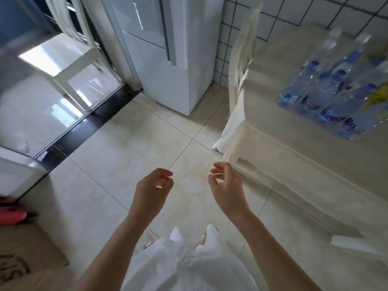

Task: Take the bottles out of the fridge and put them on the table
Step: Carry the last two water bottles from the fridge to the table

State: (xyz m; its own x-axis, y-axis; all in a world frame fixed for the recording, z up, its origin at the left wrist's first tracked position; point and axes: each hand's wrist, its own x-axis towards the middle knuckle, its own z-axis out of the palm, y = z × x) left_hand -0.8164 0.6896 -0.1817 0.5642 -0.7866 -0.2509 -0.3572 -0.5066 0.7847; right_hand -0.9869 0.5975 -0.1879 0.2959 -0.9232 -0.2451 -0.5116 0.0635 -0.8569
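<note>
At the far left a red object lies on the floor beside a brown mat. Further in, a white stool stands on glossy flooring beyond a dark threshold strip. The white fridge stands closed against the tiled wall, with bare beige floor tiles in front of it. Both hands hang over those tiles holding nothing: the left hand has its fingers loosely curled, and the right hand likewise, thumb and forefinger apart. A pale chair is tucked against the table's left edge. The tabletop, under a cream cloth, carries the bottles: clear plastic, blue-labelled, blurred, clustered together near the right edge.
</note>
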